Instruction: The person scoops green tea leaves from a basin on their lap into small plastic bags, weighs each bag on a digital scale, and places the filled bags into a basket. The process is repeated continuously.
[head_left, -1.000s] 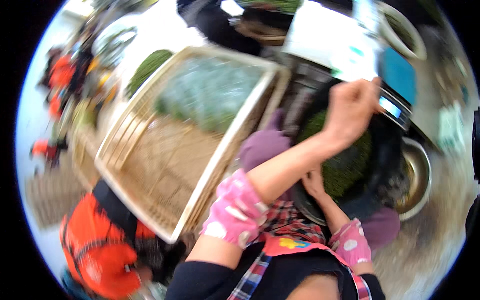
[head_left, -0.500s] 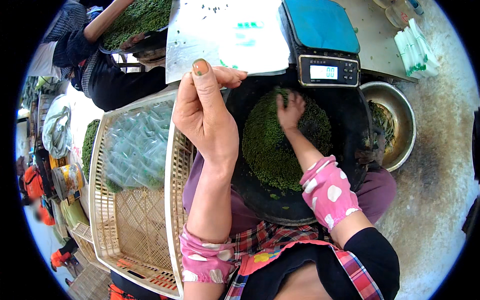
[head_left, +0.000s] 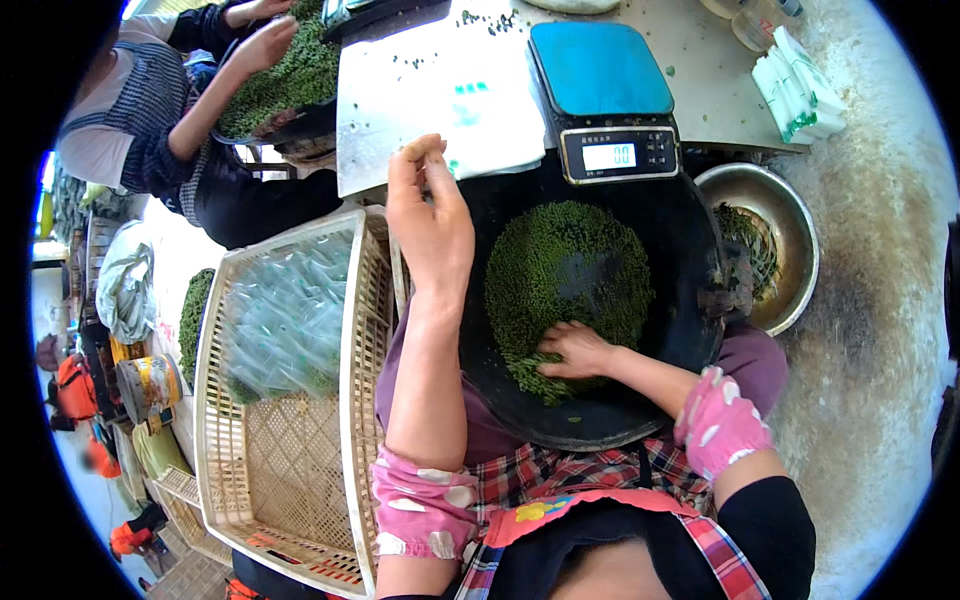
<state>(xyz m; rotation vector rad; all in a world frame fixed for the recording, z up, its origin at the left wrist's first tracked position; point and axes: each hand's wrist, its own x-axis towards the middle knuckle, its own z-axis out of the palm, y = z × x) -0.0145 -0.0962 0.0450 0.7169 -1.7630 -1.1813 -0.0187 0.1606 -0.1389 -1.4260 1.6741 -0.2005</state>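
Flat white bags and a scale lie past our left hand, fingertips bunched; our right hand curls into grainy green berries; we can't tell either grip.

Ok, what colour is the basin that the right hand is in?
The basin is black; it shows best in the head view.

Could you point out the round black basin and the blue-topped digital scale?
Round black basin (head_left: 688, 275): head view, bare inner wall, right side.
Blue-topped digital scale (head_left: 602, 75): head view, blue weighing plate.
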